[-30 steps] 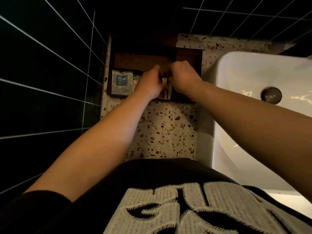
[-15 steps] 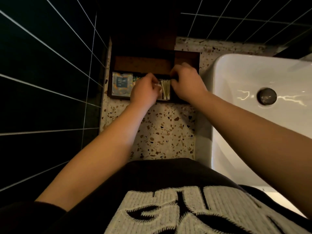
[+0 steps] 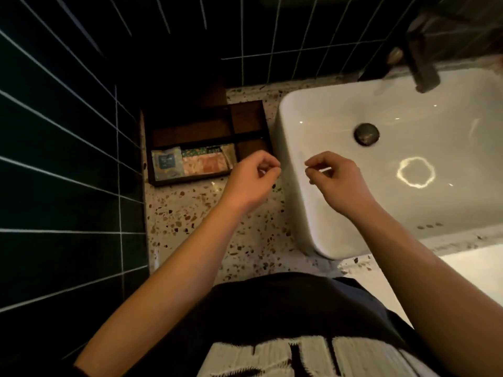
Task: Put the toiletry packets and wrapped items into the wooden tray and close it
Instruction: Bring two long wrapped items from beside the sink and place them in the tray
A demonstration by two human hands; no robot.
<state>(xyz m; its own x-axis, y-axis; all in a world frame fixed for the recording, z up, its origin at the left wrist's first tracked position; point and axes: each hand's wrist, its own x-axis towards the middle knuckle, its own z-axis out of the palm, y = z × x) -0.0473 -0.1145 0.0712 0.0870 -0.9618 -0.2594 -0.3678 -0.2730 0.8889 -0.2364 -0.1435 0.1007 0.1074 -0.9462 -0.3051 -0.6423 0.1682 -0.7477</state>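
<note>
The dark wooden tray [image 3: 249, 118] sits open on the terrazzo counter in the corner by the tiled walls. Its front left compartment holds a blue-labelled packet [image 3: 166, 162], an orange patterned packet [image 3: 205, 165] and a pale wrapped item [image 3: 230, 156]. The back compartments look bare. My left hand [image 3: 251, 178] hovers over the tray's front right corner, fingers curled and thumb against forefinger. My right hand [image 3: 336, 176] hangs over the sink's left rim in the same pinch. A pale sliver shows at its fingertips; I cannot tell whether it is an object or a glint.
A white sink [image 3: 294, 213] fills the right side, with a dark drain [image 3: 366, 133] and a dark tap [image 3: 422, 63] above it. Dark tiled walls close in the left and back. Speckled counter [image 3: 190, 213] runs between the tray and my body.
Both hands have pulled back out of the tray toward me and moved apart, the right one now over the sink. The packets they were arranging lie in the front compartment.
</note>
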